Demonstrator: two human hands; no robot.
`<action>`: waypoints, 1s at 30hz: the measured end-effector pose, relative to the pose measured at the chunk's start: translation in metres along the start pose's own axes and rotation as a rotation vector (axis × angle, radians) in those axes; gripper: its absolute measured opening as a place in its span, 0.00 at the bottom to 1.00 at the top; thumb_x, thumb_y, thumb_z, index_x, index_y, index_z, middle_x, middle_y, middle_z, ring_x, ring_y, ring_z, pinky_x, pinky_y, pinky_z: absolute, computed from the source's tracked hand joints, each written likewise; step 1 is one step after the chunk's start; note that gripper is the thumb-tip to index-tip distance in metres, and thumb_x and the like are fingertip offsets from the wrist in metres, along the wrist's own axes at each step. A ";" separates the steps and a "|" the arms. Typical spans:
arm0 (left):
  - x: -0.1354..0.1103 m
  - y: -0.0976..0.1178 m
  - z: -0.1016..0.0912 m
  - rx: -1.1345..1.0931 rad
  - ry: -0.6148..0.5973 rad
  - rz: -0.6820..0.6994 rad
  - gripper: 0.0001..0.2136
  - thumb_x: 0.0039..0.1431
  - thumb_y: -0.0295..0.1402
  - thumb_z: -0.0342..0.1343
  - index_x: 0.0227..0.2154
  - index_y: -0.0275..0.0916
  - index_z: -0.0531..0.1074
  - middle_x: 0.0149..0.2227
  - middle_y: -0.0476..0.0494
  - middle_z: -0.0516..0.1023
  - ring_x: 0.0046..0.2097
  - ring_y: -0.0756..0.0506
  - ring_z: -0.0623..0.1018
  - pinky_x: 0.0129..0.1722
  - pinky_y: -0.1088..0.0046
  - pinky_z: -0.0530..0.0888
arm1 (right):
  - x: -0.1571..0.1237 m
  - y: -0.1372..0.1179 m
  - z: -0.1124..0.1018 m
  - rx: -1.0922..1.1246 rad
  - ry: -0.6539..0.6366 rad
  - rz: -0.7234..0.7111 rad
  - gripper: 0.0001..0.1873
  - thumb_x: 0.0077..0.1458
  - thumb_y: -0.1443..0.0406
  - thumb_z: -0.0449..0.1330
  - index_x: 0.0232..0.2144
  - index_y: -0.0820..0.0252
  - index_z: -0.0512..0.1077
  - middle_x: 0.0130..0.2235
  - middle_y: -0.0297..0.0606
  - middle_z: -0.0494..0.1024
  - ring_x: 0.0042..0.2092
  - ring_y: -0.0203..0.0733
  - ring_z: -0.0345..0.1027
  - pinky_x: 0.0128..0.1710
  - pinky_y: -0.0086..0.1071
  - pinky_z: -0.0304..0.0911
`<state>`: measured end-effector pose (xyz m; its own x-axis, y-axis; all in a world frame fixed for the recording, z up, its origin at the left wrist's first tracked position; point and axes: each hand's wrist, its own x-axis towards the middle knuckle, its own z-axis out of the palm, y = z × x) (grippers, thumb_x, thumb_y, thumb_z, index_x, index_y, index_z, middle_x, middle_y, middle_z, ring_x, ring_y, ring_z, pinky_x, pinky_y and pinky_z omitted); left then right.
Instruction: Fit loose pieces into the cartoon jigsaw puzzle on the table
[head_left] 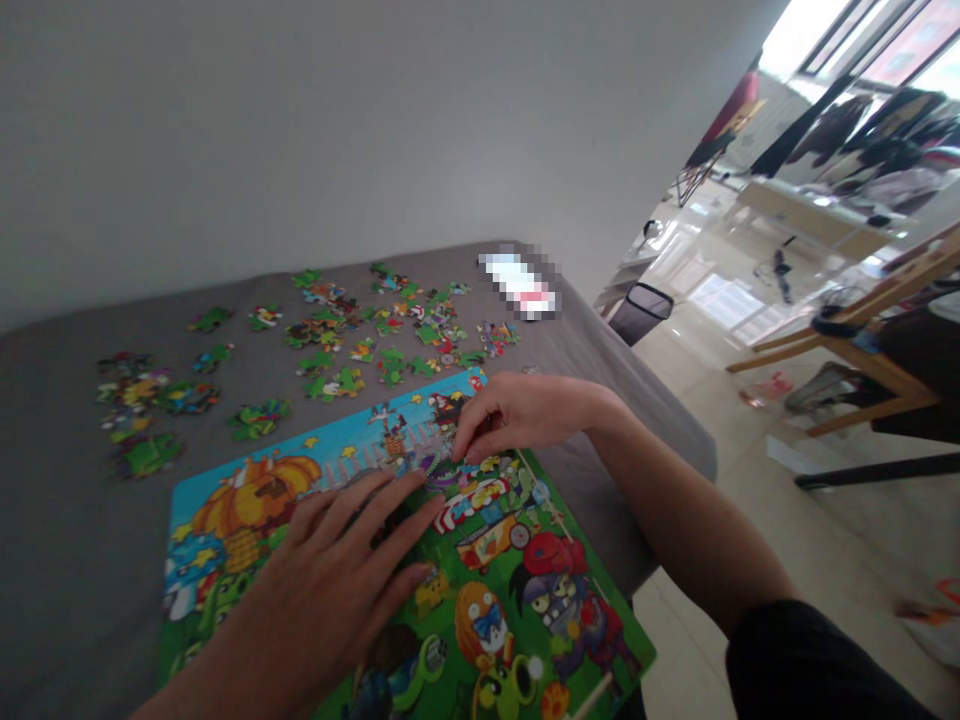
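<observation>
A colourful cartoon puzzle board [480, 560] lies on a grey cloth in front of me, showing plants, a pumpkin and zombie figures. My left hand [337, 560] rests across its middle, palm down, with the fingers stretched out and apart. Near the board's upper right edge, my right hand [506, 415] is bent down with thumb and fingers close together at the surface. Whatever may be between those fingertips is hidden. Beyond the board, loose puzzle pieces [390, 365] lie scattered, and another cluster of puzzle pieces [131, 390] sits at the left.
The grey cloth [45, 420] covers the table, which meets a plain wall [300, 130] behind. A blurred-out phone-like object [521, 285] lies at the far right corner. Past the right edge are a tiled floor [697, 400] and a wooden chair [862, 350].
</observation>
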<state>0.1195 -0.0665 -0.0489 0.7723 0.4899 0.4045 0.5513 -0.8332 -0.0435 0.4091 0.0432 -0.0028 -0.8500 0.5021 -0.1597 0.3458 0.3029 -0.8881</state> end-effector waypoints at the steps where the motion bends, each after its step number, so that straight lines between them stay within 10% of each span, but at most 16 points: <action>1: 0.000 -0.001 0.000 0.007 0.001 -0.001 0.22 0.84 0.41 0.39 0.60 0.46 0.79 0.59 0.44 0.83 0.60 0.38 0.74 0.57 0.58 0.64 | 0.000 0.000 0.000 -0.002 0.002 0.003 0.06 0.66 0.70 0.70 0.44 0.61 0.87 0.42 0.37 0.90 0.41 0.34 0.82 0.43 0.26 0.73; 30: -0.004 -0.008 -0.002 -0.006 0.004 0.020 0.22 0.83 0.41 0.41 0.61 0.46 0.80 0.60 0.42 0.83 0.60 0.37 0.75 0.57 0.59 0.65 | 0.001 -0.001 0.003 -0.022 -0.002 0.012 0.07 0.66 0.70 0.70 0.45 0.62 0.87 0.43 0.37 0.90 0.42 0.35 0.82 0.43 0.27 0.74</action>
<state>0.1113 -0.0623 -0.0485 0.7819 0.4717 0.4075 0.5337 -0.8444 -0.0466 0.4071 0.0412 -0.0030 -0.8468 0.5038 -0.1709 0.3641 0.3146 -0.8766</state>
